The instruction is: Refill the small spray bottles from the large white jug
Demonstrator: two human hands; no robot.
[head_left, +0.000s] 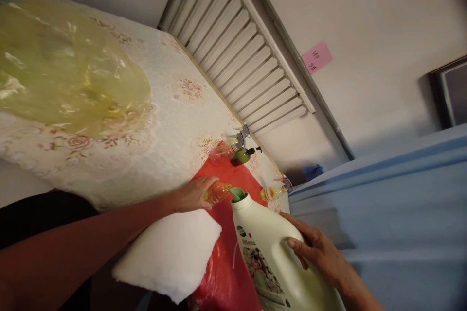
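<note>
My left hand [195,194] is closed around a small clear bottle [218,193] with orange-yellow liquid in it. The bottle's open neck meets the green spout [238,194] of a large pale green jug [270,243]; whether they touch I cannot tell. My right hand [317,248] grips the jug at its handle side, thumb on top, and the jug leans toward the bottle. Whether liquid flows between them does not show. Beyond stand a clear spray bottle [222,151] with a grey trigger head, a dark green pump bottle [241,157] and a yellow bottle with a trigger head [272,193].
A red plastic sheet [224,228] lies under the bottles on a floral tablecloth [171,121]. White padding [171,252] sits below my left forearm. A yellow plastic bag [73,68] covers the left end. A radiator [237,48] and blue fabric [383,204] border the table.
</note>
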